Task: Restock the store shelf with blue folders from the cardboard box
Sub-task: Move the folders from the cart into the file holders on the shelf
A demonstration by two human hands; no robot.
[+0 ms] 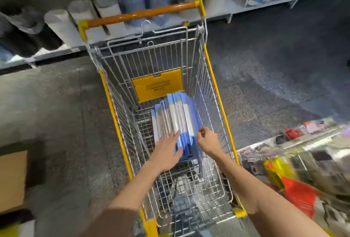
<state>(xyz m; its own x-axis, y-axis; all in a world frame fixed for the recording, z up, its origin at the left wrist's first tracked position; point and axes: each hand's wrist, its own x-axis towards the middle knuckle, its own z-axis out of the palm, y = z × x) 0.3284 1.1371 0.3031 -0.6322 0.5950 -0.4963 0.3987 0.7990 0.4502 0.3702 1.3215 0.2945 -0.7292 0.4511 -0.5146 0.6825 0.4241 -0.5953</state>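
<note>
A stack of several blue folders (180, 121) with white labels stands on edge inside a wire shopping cart (123, 115) with yellow trim. My left hand (167, 151) lies flat with straight fingers against the near left side of the stack. My right hand (207, 142) is at the stack's near right corner, fingers curled; whether it grips a folder is unclear. A corner of a cardboard box (11, 180) shows at the left edge.
The cart's orange handle (142, 14) points away from me toward a low shelf (223, 12) with rolls and buckets. A shelf (303, 161) of packaged goods sits close on my right. Grey floor (265, 70) lies around the cart.
</note>
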